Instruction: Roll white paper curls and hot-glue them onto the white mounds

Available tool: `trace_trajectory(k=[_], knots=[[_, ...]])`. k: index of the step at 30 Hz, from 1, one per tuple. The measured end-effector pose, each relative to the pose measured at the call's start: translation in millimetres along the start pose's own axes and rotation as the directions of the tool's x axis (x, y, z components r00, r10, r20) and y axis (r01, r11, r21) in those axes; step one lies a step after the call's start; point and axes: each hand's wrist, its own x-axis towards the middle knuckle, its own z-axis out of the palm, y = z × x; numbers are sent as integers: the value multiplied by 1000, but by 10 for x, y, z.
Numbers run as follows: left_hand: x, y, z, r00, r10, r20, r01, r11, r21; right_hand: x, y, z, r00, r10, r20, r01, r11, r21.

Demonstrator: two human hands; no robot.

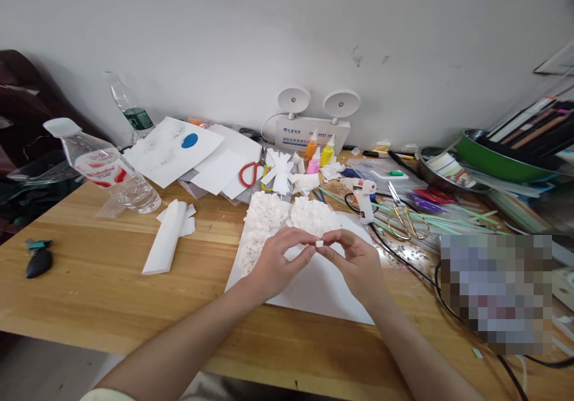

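My left hand and my right hand meet over a white sheet of paper on the wooden table. Between the pinched fingertips of both hands is a small white paper piece. Just beyond my fingers lie clumps of crumpled white paper bits stuck on the sheet. A white glue gun lies to the right of them, with its black cord trailing toward me.
A folded white paper strip and a lying water bottle are at left. Red-handled scissors, small paint bottles, gold scissors, straws and a green bowl crowd the back and right. A black object sits at far left.
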Motion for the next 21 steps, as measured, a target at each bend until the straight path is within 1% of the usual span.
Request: trace_trajectory(k=[7, 10, 15, 18, 21], knots=[[5, -22, 11, 997, 65, -51, -65, 998, -3, -17, -19, 18, 999, -20, -48, 19, 999, -26], [-3, -20, 10, 996, 54, -65, -54, 999, -2, -22, -35, 20, 999, -18, -48, 17, 999, -38], [-8, 21, 2, 995, -76, -60, 75, 997, -26, -21, -52, 20, 1000, -19, -25, 18, 999, -30], [3, 42, -4, 986, -166, -31, 163, 983, -83, -23, -56, 20, 999, -30, -27, 29, 999, -32], [11, 40, -9, 974, -225, 12, 224, 961, -162, -26, -56, 21, 999, -41, -35, 39, 999, -32]])
